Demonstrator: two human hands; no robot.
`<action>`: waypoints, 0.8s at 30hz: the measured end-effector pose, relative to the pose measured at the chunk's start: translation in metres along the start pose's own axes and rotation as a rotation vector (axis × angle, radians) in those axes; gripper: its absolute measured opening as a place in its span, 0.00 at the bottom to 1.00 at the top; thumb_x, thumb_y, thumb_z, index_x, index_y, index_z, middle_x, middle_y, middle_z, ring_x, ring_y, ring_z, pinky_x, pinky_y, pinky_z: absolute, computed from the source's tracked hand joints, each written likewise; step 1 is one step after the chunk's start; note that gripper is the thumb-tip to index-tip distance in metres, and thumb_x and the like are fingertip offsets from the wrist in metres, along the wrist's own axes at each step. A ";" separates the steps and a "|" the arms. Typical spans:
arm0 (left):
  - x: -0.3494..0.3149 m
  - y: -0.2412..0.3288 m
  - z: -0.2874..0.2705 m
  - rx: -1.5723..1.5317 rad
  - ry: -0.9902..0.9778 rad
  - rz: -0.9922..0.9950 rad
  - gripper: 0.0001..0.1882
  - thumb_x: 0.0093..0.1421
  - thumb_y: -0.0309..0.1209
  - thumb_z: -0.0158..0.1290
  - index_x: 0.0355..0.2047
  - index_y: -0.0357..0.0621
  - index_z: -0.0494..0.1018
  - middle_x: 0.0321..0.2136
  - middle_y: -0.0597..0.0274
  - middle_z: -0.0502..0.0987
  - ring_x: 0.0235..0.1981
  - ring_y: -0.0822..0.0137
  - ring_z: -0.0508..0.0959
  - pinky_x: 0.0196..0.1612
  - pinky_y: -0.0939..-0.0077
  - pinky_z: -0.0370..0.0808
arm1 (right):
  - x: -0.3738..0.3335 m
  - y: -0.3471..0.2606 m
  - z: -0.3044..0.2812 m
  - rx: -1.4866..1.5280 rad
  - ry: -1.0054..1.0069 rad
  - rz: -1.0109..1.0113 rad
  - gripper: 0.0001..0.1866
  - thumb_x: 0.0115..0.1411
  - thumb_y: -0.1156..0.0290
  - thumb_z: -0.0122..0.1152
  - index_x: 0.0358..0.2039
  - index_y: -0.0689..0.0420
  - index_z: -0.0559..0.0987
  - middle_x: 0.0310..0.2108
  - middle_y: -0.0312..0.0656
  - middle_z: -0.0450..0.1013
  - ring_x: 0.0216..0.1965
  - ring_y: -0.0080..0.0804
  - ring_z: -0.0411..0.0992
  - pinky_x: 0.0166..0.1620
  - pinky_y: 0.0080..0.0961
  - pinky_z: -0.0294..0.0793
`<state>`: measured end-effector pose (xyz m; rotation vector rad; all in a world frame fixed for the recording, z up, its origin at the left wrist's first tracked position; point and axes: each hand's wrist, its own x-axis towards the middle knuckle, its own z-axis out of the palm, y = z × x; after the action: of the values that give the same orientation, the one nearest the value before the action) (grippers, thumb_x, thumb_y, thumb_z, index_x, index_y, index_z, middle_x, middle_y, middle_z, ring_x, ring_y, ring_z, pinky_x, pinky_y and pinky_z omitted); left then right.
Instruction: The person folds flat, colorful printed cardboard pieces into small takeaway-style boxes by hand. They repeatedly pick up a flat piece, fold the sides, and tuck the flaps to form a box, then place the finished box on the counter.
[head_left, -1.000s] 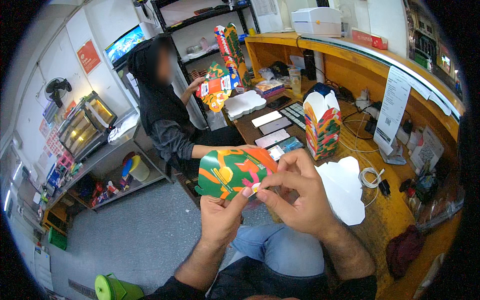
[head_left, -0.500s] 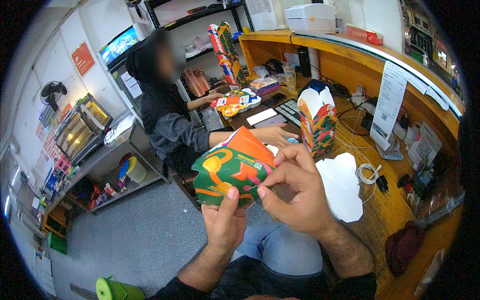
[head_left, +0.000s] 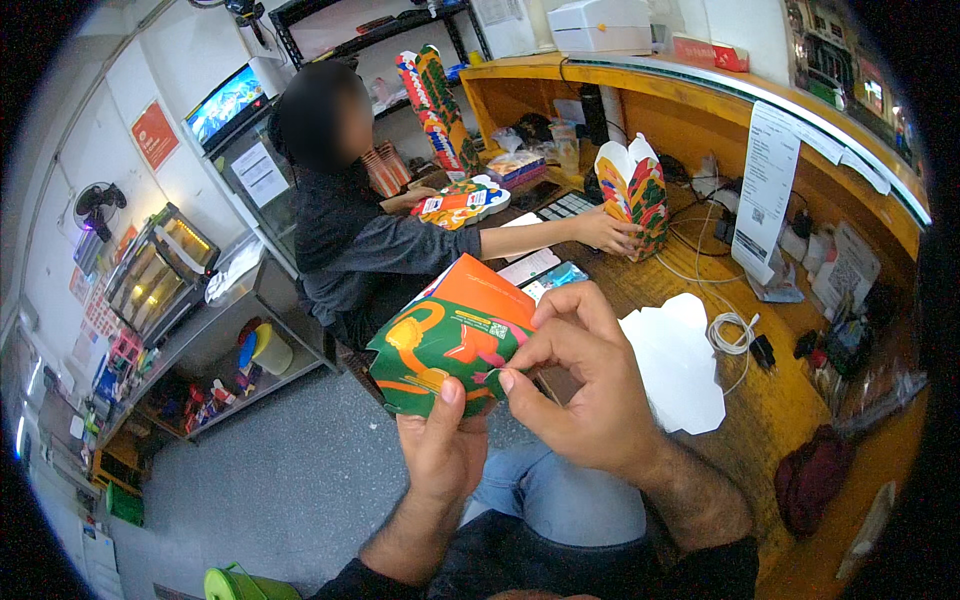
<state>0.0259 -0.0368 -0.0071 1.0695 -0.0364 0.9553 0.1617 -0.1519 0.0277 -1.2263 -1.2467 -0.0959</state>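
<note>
A green and orange patterned takeaway food box (head_left: 440,345), partly folded, is held up above my lap. My left hand (head_left: 440,450) grips it from below, the thumb pressed on its front panel. With thumb and index finger, my right hand (head_left: 590,375) pinches the box's right edge, where a small tab sits. The fingers behind the box are hidden. On the desk, right of my hands, lies a flat white unfolded carton (head_left: 678,365). Farther back a stack of folded boxes (head_left: 632,200) stands upright, touched by a co-worker's hand (head_left: 612,235).
The co-worker (head_left: 360,220) sits ahead on the left, other hand by flat patterned cartons (head_left: 460,203). A tall carton stack (head_left: 437,110) rises behind. A coiled white cable (head_left: 733,335), phone (head_left: 555,280) and keyboard (head_left: 567,206) lie on the wooden desk (head_left: 755,420). A green bucket (head_left: 250,585) stands on the floor.
The co-worker's near hand has reached right, from the desk by the phone to the stack of folded boxes. My hands and the box shift slightly left in view, keeping the same grip.
</note>
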 end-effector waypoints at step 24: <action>0.005 0.007 -0.010 0.275 -0.040 0.096 0.19 0.75 0.27 0.57 0.63 0.35 0.73 0.58 0.53 0.81 0.58 0.62 0.81 0.64 0.61 0.77 | 0.003 0.002 -0.001 0.047 -0.013 0.051 0.08 0.57 0.76 0.80 0.34 0.60 0.86 0.39 0.40 0.71 0.42 0.31 0.74 0.43 0.26 0.75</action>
<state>0.0203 -0.0249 -0.0054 1.3496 0.0113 1.0460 0.1650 -0.1502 0.0291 -1.2187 -1.2212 -0.0208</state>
